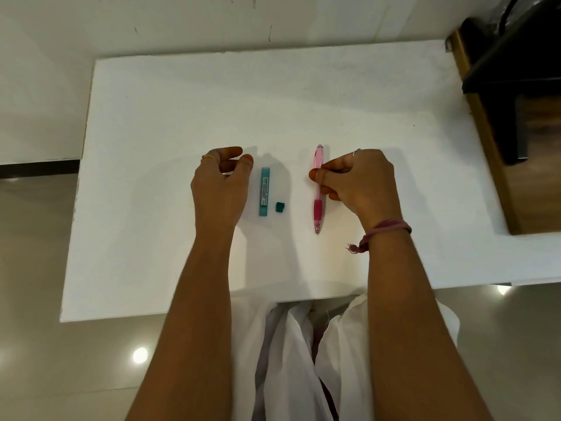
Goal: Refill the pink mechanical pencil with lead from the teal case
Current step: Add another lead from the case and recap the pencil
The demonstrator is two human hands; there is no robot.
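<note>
Pink pencil gripped, teal case lying open.

The pink pencil (318, 189) lies right of centre, right hand (355, 180) pinching its barrel; the teal case (264, 191), cap (280, 207) off beside it, could spill lead if the loosely curled, empty left hand (218, 183) knocks it.

Both bare forearms stretched forward, roughly parallel. Left hand (217, 189) palm down, fingers loosely curled, thumb and forefinger apart, gripping nothing, a ring on one finger. Right hand (358, 183) knuckles up, fingers bunched in a pinch, ring on one finger, pink thread band around the wrist.
</note>
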